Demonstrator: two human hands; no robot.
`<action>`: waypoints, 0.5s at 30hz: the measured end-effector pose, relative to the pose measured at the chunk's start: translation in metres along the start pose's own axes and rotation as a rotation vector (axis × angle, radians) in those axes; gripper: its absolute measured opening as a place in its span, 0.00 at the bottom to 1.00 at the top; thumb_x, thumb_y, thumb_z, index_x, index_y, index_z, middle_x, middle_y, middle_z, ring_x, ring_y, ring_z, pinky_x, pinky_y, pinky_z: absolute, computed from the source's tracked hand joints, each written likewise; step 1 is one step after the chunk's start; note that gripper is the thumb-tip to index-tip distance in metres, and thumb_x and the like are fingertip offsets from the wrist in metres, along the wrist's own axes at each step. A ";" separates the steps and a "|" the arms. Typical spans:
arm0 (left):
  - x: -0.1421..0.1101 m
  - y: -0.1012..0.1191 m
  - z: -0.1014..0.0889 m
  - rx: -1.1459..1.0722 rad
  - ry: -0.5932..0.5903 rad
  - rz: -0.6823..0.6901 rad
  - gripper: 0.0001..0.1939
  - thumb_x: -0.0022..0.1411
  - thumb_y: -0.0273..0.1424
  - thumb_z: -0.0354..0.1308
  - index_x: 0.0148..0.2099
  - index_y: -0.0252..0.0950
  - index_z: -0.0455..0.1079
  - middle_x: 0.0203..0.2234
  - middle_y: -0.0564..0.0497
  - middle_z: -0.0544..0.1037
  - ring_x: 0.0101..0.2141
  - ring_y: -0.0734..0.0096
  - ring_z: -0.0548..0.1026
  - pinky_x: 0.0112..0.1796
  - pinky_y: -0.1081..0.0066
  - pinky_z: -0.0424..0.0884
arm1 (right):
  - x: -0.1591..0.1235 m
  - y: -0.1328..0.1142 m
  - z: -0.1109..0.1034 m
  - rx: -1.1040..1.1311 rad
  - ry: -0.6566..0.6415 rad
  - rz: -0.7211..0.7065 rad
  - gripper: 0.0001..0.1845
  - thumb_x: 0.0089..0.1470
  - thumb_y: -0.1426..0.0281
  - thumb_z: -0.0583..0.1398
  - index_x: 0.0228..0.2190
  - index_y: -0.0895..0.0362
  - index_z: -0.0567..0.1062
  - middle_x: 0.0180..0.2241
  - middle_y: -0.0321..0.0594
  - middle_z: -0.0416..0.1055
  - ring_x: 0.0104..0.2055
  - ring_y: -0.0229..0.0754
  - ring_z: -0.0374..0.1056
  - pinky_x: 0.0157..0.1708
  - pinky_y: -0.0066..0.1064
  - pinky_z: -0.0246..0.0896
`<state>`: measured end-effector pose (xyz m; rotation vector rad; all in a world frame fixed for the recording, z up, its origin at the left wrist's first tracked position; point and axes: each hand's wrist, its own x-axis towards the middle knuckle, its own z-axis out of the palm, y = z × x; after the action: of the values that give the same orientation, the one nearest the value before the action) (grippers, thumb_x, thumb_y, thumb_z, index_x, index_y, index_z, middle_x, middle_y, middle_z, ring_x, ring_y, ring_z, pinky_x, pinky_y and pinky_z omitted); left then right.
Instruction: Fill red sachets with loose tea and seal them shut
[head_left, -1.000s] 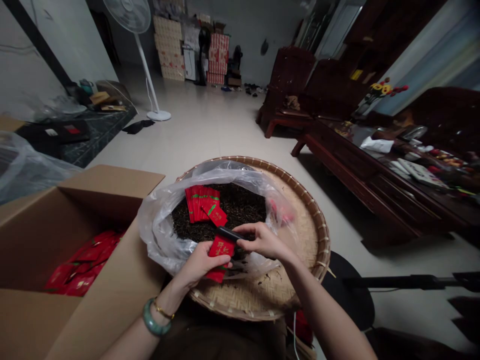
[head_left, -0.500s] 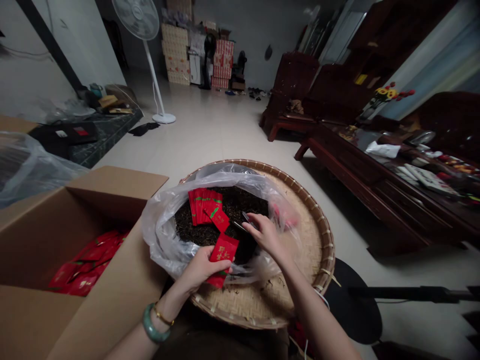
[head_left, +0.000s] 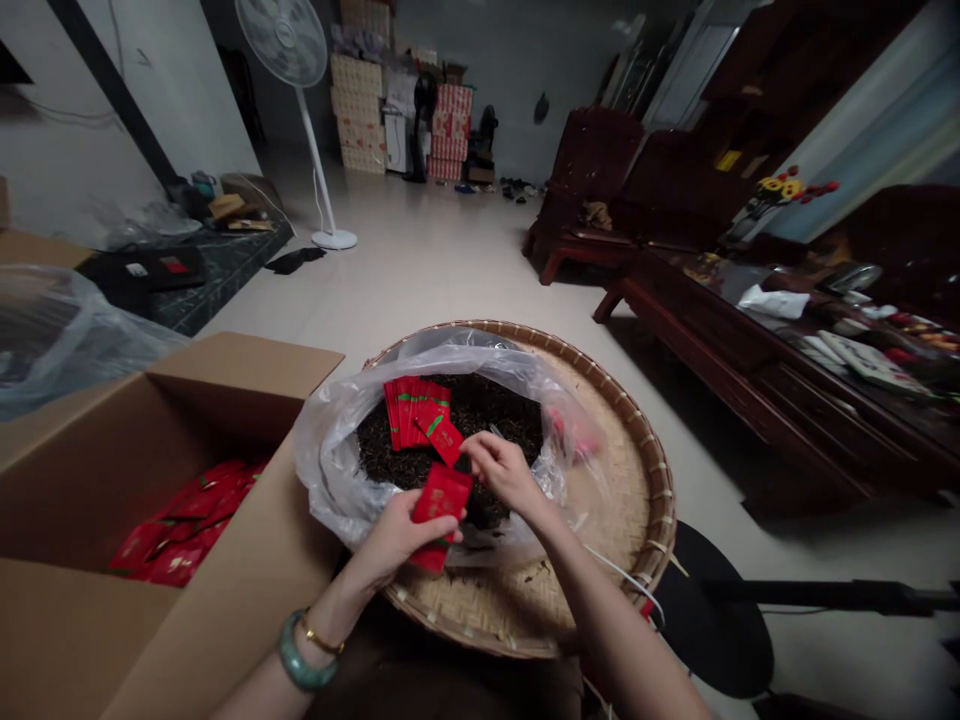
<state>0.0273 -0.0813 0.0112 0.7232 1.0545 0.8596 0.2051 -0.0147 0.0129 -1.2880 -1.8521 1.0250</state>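
Observation:
My left hand (head_left: 394,540) grips a red packet with gold print (head_left: 441,497), and a second red edge shows below it. My right hand (head_left: 504,472) pinches a thin dark tool (head_left: 466,463), mostly hidden by the fingers, just beside that packet. Under both hands, dark loose tea leaves (head_left: 487,425) fill a clear plastic bag (head_left: 330,470). Several red packets with green marks (head_left: 416,412) lie fanned on the leaves. The bag rests in a round woven bamboo tray (head_left: 645,450).
An open cardboard box (head_left: 247,365) at left holds loose red packets (head_left: 180,530). A dark wooden table (head_left: 720,340) stands at right, with a round black stool top (head_left: 712,610) near the tray. A standing fan (head_left: 285,40) and stacked cartons (head_left: 360,100) are farther back.
My right hand has come back left toward the packet in my left hand. My left hand still holds its packet. The whole view has drifted slightly.

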 end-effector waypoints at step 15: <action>-0.027 0.005 -0.028 -0.295 0.334 0.348 0.27 0.44 0.39 0.70 0.45 0.34 0.70 0.38 0.44 0.78 0.35 0.64 0.76 0.33 0.72 0.74 | 0.029 0.034 0.039 -0.715 -0.019 -0.031 0.09 0.56 0.74 0.55 0.33 0.55 0.76 0.34 0.43 0.75 0.38 0.44 0.68 0.35 0.30 0.60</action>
<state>-0.0073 -0.0995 0.0178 0.5290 1.0779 1.4409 0.1786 0.0107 -0.0331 -1.6247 -2.3476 0.3444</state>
